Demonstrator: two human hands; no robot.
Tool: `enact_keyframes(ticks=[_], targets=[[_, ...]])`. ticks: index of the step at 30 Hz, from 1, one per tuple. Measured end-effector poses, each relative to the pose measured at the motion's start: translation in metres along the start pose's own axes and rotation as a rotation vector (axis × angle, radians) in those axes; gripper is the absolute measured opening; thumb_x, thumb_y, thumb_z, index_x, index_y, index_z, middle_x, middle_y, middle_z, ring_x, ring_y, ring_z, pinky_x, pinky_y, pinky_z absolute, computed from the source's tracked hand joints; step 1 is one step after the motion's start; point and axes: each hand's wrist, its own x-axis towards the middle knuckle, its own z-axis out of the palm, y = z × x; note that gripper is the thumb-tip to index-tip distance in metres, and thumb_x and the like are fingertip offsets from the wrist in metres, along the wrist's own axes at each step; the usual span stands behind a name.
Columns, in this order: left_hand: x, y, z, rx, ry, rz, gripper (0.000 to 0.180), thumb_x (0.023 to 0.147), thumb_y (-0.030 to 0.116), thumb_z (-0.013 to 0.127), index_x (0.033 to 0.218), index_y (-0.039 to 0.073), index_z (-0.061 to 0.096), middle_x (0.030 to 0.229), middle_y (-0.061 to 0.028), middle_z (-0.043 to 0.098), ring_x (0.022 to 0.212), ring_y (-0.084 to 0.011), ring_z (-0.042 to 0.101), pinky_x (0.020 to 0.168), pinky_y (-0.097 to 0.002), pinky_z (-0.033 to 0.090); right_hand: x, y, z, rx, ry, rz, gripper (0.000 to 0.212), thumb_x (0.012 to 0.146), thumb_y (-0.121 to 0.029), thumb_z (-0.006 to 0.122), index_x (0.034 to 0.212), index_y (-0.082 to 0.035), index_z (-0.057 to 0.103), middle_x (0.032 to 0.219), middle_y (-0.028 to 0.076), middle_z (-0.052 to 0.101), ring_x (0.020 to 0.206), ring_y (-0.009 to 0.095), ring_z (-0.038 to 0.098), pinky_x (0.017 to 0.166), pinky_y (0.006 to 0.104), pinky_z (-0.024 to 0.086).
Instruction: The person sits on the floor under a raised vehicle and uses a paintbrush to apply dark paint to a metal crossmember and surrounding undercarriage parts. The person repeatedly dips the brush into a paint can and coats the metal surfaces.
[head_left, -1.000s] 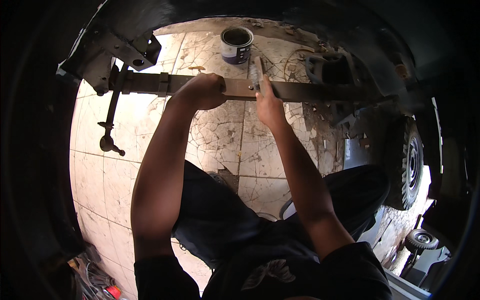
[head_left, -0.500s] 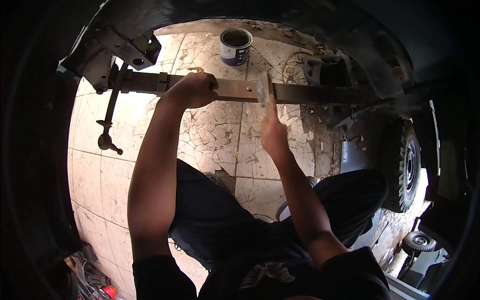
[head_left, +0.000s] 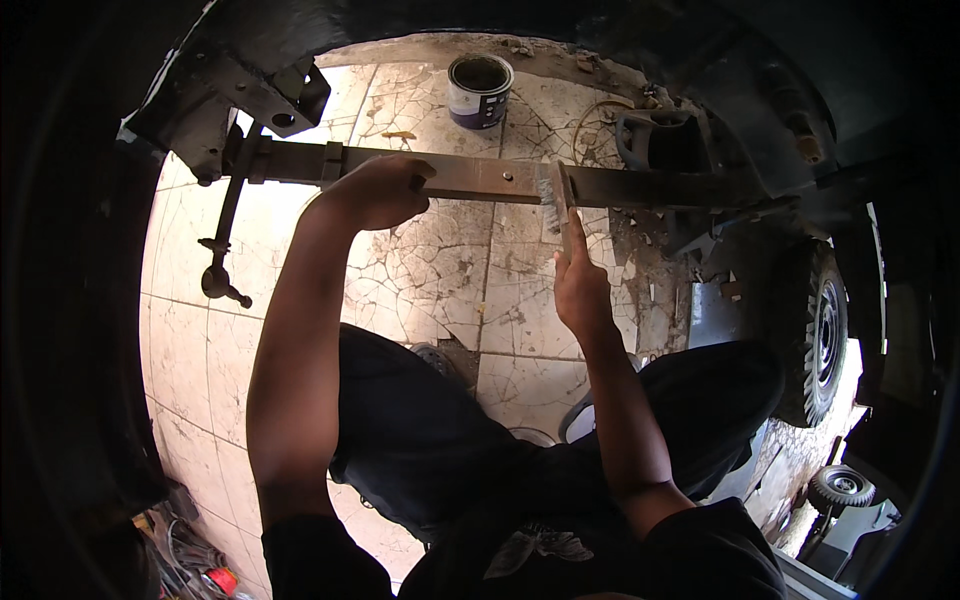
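Observation:
A long brown metal axle beam (head_left: 470, 177) crosses in front of me, with a small round bolt head (head_left: 508, 176) near its middle. My left hand (head_left: 385, 190) is closed around the beam to the left of that bolt. In my right hand (head_left: 583, 290) is a wire brush (head_left: 566, 190) with a narrow wooden back. Its greyish bristles point left and lie against the beam, right of the bolt. The index finger stretches along the brush handle, and the palm hides the handle's end.
An opened paint can (head_left: 479, 105) stands on the cracked tile floor beyond the beam. A rod with a ball joint (head_left: 215, 283) hangs at the left. Dark bodywork arches overhead, and a treaded wheel (head_left: 826, 335) is at the right. Assorted clutter (head_left: 185, 545) lies lower left.
My right hand and the brush have moved to the right along the beam, away from the bolt. The left hand keeps its hold on the beam. The view has shifted slightly.

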Motion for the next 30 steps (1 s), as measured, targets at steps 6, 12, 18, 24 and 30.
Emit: enact_keyframes(ticks=[6, 12, 18, 24, 30], targets=[[0.014, -0.007, 0.002, 0.029, -0.009, 0.008, 0.051, 0.088, 0.013, 0.065, 0.139, 0.007, 0.06, 0.123, -0.0222, 0.069, 0.116, -0.0348, 0.067, 0.102, -0.0434, 0.052, 0.084, 0.0, 0.03, 0.108, 0.101, -0.111, 0.075, 0.105, -0.018, 0.054, 0.165, -0.023, 0.008, 0.09, 0.034, 0.07, 0.083, 0.049, 0.071, 0.075, 0.0566, 0.055], [0.021, -0.004, 0.006, -0.048, -0.083, 0.027, 0.056, 0.09, 0.02, 0.07, 0.143, 0.007, 0.057, 0.125, -0.0203, 0.069, 0.119, -0.0336, 0.065, 0.105, -0.0428, 0.051, 0.05, -0.011, 0.009, 0.093, -0.033, -0.06, 0.077, 0.105, -0.017, 0.054, 0.165, -0.02, 0.007, 0.088, 0.034, 0.069, 0.08, 0.05, 0.07, 0.074, 0.0551, 0.055], [0.02, -0.01, 0.004, -0.021, -0.025, -0.01, 0.058, 0.092, 0.029, 0.073, 0.143, 0.006, 0.057, 0.127, -0.019, 0.068, 0.121, -0.033, 0.064, 0.105, -0.0418, 0.051, 0.008, -0.011, 0.015, 0.19, -0.03, -0.025, 0.076, 0.105, -0.018, 0.054, 0.165, -0.02, 0.008, 0.084, 0.03, 0.07, 0.076, 0.05, 0.069, 0.071, 0.0554, 0.053], [0.04, -0.005, 0.01, 0.009, -0.144, -0.004, 0.061, 0.096, 0.033, 0.071, 0.146, 0.005, 0.052, 0.125, -0.0193, 0.069, 0.117, -0.0324, 0.066, 0.103, -0.0419, 0.051, 0.107, -0.029, 0.047, 0.07, 0.175, -0.205, 0.074, 0.105, -0.021, 0.053, 0.165, -0.017, 0.008, 0.082, 0.032, 0.069, 0.077, 0.053, 0.068, 0.071, 0.0572, 0.053], [0.04, -0.004, -0.001, -0.052, -0.101, 0.013, 0.065, 0.094, 0.037, 0.073, 0.146, 0.004, 0.053, 0.127, -0.0204, 0.068, 0.117, -0.0323, 0.066, 0.102, -0.0412, 0.052, 0.055, -0.038, 0.014, 0.06, -0.08, -0.075, 0.072, 0.107, -0.025, 0.052, 0.165, -0.019, 0.009, 0.082, 0.033, 0.069, 0.08, 0.055, 0.068, 0.072, 0.0596, 0.052]])
